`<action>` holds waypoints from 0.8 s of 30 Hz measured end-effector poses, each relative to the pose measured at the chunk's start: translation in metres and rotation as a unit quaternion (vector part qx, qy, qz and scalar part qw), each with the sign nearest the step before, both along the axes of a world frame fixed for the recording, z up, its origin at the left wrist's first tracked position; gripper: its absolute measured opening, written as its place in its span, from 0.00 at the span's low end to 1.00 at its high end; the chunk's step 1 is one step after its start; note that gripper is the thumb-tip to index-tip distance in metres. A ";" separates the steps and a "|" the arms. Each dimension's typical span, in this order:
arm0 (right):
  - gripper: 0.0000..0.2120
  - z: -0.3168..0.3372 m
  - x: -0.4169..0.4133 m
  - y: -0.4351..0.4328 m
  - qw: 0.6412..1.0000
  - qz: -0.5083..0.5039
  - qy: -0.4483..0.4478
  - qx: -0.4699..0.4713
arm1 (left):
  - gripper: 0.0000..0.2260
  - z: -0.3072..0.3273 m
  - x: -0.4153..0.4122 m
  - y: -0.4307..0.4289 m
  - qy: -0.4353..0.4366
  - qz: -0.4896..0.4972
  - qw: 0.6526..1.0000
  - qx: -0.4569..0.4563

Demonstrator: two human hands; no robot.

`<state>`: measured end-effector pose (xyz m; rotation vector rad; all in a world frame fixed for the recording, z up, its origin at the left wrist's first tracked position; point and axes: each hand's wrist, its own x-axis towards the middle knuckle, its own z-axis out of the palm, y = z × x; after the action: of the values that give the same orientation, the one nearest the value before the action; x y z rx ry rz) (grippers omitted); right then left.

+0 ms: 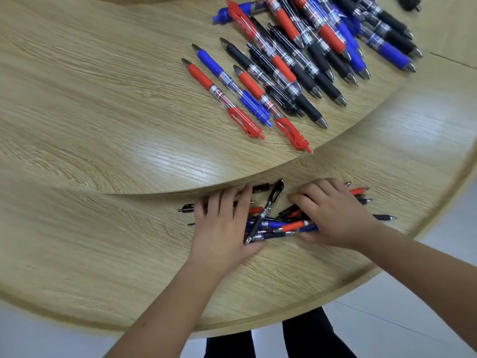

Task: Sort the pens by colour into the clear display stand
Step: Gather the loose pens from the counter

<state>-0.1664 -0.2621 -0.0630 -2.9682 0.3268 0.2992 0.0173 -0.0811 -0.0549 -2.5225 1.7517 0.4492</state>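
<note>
red, blue and black pens form a small pile on the lower counter, lying mostly crosswise between the hands. left hand presses flat, grip open; right hand curls its grip round the pile. one black pen slants, clicker end pointing away. a bigger heap lies diagonally on the raised tier.

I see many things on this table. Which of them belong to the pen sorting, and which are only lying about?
For the job: near pile of pens; far pile of pens on the raised board; left hand, resting on the near pile; right hand, gripping it. No display stand in view.
Lying about: black object at the top right edge, too cut off to name.
</note>
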 end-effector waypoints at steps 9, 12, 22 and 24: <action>0.24 -0.006 0.013 0.002 0.997 0.083 -0.010 0.001 | 0.37 -0.006 -0.010 -0.004 -0.040 0.002 0.999 -0.030; 0.19 -0.008 0.017 0.001 0.997 0.079 -0.023 -0.012 | 0.31 -0.009 -0.011 -0.009 -0.047 -0.040 0.997 -0.041; 0.06 0.005 0.023 -0.025 0.991 0.118 -0.058 -0.031 | 0.27 -0.005 -0.033 -0.009 -0.056 0.063 0.995 0.044; 0.08 0.011 0.026 -0.041 0.988 0.135 -0.066 -0.034 | 0.29 -0.002 -0.034 -0.009 -0.053 0.092 0.993 0.061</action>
<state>-0.1407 -0.3030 -0.0519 -3.0784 -0.0845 0.1194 -0.0170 -0.0906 -0.0573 -2.5798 1.4188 0.4082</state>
